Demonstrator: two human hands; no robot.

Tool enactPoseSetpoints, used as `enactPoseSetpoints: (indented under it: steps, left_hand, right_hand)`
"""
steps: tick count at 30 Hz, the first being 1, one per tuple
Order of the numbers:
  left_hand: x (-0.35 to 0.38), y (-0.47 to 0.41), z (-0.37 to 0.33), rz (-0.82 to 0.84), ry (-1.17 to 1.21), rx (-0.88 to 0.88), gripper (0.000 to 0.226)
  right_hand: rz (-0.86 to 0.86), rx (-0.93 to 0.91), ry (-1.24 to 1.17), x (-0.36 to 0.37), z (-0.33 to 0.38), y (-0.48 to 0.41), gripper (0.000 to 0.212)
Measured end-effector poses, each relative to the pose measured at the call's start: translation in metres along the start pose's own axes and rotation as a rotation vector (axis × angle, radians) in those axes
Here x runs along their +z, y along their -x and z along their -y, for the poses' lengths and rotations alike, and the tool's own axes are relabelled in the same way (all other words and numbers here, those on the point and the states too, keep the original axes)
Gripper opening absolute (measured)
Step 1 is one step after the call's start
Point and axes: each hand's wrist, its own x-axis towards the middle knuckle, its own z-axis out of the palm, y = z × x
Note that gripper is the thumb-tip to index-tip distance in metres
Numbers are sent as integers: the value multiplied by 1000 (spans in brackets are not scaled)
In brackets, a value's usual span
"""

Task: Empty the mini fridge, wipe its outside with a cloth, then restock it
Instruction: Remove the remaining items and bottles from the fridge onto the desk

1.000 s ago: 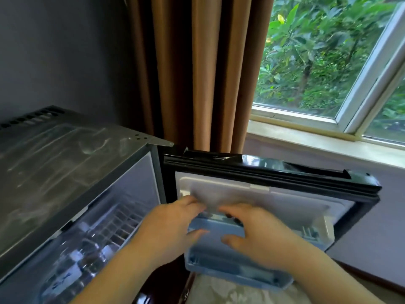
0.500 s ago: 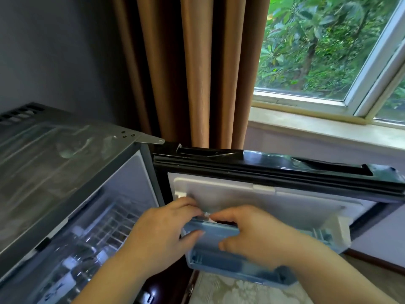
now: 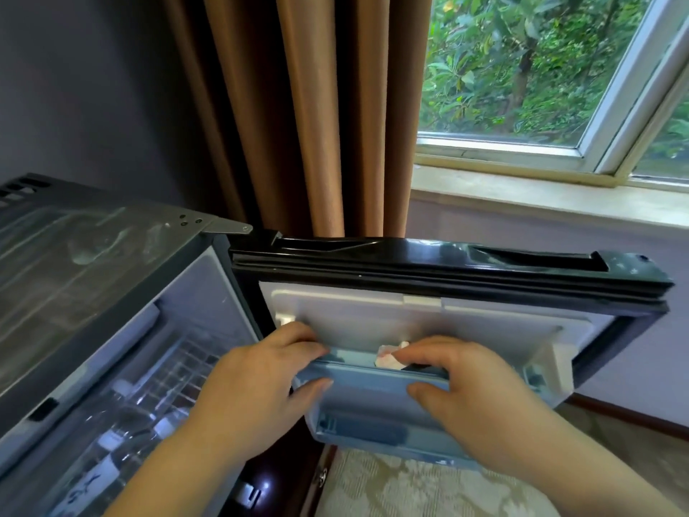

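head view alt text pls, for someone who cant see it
The left hand and right hand grip the rim of a pale blue door shelf on an open mini fridge door, the right beside a small pink-and-white packet. Bottles sit inside the fridge; a brown curtain and window behind.

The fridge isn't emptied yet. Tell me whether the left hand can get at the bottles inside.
Probably yes: the door stands wide open, nothing lies between the left hand and the bottles; it must first release the door bin.
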Motion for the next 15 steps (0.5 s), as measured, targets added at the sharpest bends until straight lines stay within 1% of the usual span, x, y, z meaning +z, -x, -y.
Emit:
enactPoseSetpoints:
  steps: [2,6,12,15]
  left_hand:
    - [-5,-2,-5,45,-113,19,45]
    - [-14,-10,-15,145,-261,-25,29]
    - [-17,-13,-15,193,-198,-50,23]
    - [-19,-13,-16,181,-121,-65,19]
  right_hand:
    - [-9,-4,-26,1,-1,1,33]
    - [1,-1,-56,2,0,-1,34]
    - [-6,-32,-73,4,-1,0,36]
    - [-10,-40,-88,4,-2,1,36]
